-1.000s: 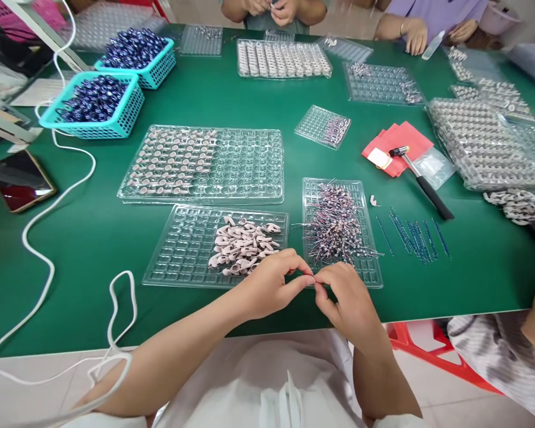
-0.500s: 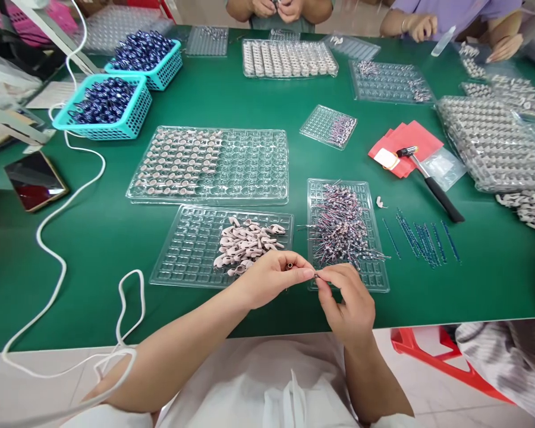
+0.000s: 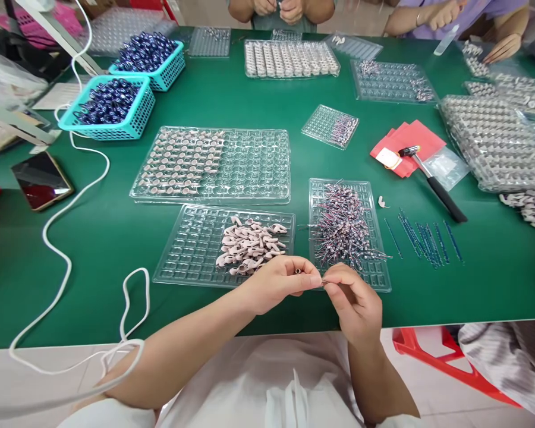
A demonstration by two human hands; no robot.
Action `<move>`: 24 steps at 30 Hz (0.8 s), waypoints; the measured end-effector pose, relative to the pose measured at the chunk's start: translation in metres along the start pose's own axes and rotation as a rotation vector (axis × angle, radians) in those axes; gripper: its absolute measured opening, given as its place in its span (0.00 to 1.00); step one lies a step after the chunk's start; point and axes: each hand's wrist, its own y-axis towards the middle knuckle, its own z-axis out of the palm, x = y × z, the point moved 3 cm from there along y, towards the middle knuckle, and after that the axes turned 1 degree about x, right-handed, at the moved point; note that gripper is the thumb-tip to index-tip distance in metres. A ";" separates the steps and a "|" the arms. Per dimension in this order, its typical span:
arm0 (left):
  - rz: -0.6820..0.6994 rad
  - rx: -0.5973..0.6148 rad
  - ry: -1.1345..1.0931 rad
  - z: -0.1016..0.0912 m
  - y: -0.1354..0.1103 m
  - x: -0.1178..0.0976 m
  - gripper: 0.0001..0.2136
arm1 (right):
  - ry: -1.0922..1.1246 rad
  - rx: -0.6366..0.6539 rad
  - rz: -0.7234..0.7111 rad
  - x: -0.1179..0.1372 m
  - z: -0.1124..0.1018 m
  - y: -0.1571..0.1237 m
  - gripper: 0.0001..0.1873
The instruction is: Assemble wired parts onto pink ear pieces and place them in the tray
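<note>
At the table's near edge, my left hand [image 3: 279,282] and my right hand [image 3: 357,300] meet fingertip to fingertip in a pinch. From between my left fingers peeks a small part with a round, dark opening [image 3: 298,271]; the rest of it is hidden. A thin, tiny piece shows where my right fingertips close, too small to name. Behind my left hand, pale pink curved earphone-like shells [image 3: 252,244] lie heaped on a clear tray [image 3: 182,249]. Beyond my right hand, a pile of small parts with thin wires [image 3: 343,223] covers another clear tray [image 3: 377,238].
A tray [image 3: 258,163] part-filled with shells lies farther back. To the right are blue strips [image 3: 428,244], a hammer [image 3: 443,196] and red packets [image 3: 410,139]. Left are turquoise baskets [image 3: 134,122], a phone [image 3: 42,181] and a white cable [image 3: 69,261]. Other people sit opposite.
Both hands have shifted slightly right and down, still pinched together. The camera view has moved a little. Across the table at right, a co-worker's hand has risen.
</note>
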 end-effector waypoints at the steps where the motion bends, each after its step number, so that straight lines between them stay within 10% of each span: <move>1: 0.004 0.000 0.004 0.000 0.000 0.000 0.17 | 0.019 0.000 0.006 0.000 0.000 0.000 0.08; 24: 0.248 0.022 0.191 0.005 -0.005 -0.006 0.13 | 0.275 -0.077 0.069 -0.011 -0.003 -0.002 0.07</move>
